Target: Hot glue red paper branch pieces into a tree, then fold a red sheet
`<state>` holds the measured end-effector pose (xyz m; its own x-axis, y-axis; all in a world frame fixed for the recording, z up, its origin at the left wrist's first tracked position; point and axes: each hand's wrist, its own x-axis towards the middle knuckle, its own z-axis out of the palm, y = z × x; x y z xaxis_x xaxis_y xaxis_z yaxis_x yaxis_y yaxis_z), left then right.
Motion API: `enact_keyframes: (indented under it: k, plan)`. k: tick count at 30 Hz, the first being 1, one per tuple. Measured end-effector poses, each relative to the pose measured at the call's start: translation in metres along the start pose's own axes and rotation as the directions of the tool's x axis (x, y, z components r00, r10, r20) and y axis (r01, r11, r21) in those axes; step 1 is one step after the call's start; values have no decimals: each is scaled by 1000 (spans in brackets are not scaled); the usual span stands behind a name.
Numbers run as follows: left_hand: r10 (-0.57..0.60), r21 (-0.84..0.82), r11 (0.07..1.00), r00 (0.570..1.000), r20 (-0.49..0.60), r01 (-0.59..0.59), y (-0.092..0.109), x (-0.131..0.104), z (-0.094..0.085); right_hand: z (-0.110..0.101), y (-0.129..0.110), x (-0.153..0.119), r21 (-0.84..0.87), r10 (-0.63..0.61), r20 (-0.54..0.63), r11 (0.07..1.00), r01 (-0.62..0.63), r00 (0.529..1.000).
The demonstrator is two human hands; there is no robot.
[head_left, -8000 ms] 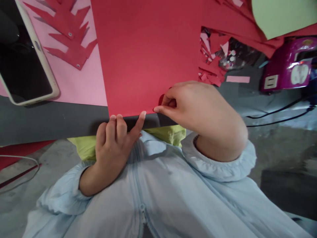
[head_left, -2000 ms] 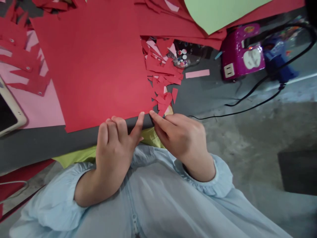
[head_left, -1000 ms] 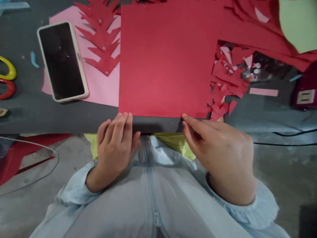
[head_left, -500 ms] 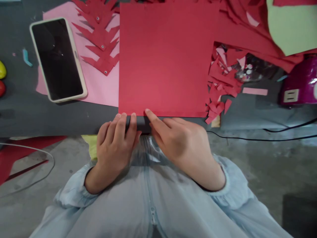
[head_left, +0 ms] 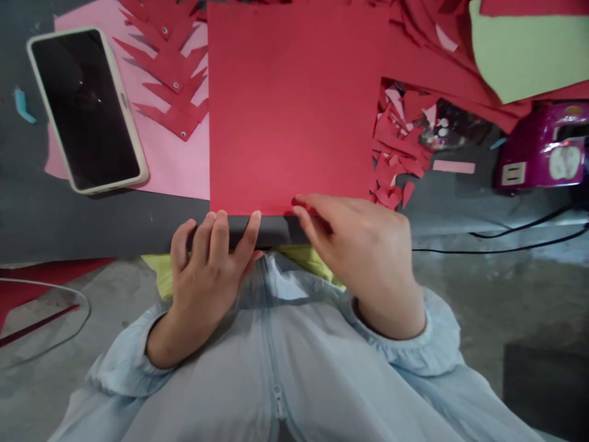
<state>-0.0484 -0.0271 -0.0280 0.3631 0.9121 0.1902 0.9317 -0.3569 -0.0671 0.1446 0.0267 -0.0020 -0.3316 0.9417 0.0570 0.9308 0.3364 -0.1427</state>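
Observation:
A large sheet of red paper point(head_left: 294, 110) lies flat on the dark table, with a narrow fold line along its near edge. My left hand point(head_left: 207, 276) is open, its fingers spread and the fingertips resting at the left part of that edge. Farther right, my right hand point(head_left: 363, 245) pinches the same edge between thumb and forefinger; its other fingers are curled underneath and mostly hidden. Left of the sheet, red paper cutouts with pointed strips and small eyes point(head_left: 172, 80) lie on pink paper point(head_left: 175, 169).
A phone point(head_left: 87, 110) in a light case lies on the left. Red paper scraps point(head_left: 400, 147) are heaped right of the sheet, beside a clear bag point(head_left: 455, 126) of small eyes. Green paper point(head_left: 529, 55) and a purple appliance point(head_left: 543, 150) with black cords are at right.
My right hand has slid right along the near edge and turned into a pinch there. My left hand stays at the edge, its forefinger spread wider. The whole view has shifted slightly.

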Motion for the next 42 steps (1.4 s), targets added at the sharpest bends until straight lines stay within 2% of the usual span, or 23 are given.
enact_keyframes:
  k: [5, 10, 14, 23, 26, 32, 36, 42]
  plan:
    - [61, -36, 997, 998, 1, -61, 4, 5, -3, -2, 14, 10, -16, 146, 116, 989, -145, 983]
    - [94, 9, 996, 994, -50, -94, 10, 8, 1, -2, 19, 16, 11, 188, 206, 981, -195, 960]
    - [96, -7, 995, 995, -34, -96, 12, 8, 3, -2, 21, 19, 4, 204, 241, 977, -211, 949]
    - [80, 28, 996, 996, -24, -80, 14, 9, 1, -5, 22, 21, 47, 182, 288, 978, -203, 940]
    - [83, 77, 994, 996, -14, -82, 16, 9, 1, -6, 23, 19, 45, 164, 274, 982, -183, 948]
    - [75, 111, 991, 997, -33, -71, 22, 7, 1, -7, 30, 21, 59, 10, 192, 998, -21, 981]
    - [53, 97, 994, 997, -64, -46, 24, 4, 5, -3, 36, 24, 97, 5, 209, 995, -26, 978]
    - [31, 51, 998, 999, -45, -28, 25, 4, 5, 2, 37, 25, 129, -10, 184, 992, -14, 983]
